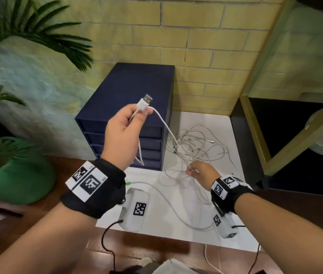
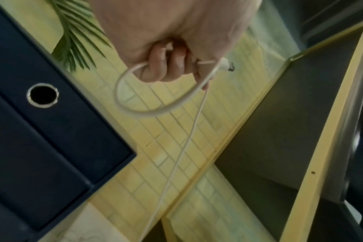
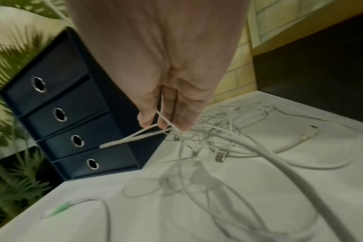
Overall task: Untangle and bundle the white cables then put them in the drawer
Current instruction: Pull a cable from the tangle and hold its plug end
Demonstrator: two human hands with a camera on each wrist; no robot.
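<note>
Left hand (image 1: 124,133) raised, right hand (image 1: 201,172) low

No readable text; wristbands (image 1: 89,180) carry only square codes.

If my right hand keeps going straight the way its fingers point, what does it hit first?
Probably the tangled white cables on the white tabletop: the right hand already pinches strands at its edge, fingers aimed down into it. Depth is uncertain.

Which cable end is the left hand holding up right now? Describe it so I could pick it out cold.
Start at the dark blue drawer unit against the yellow brick wall. In front of it the left hand is raised, pinching a white cable just below its USB-A plug. Unlike the other connectors lying in the tangle on the white tabletop, this one points upward in the air.
</note>
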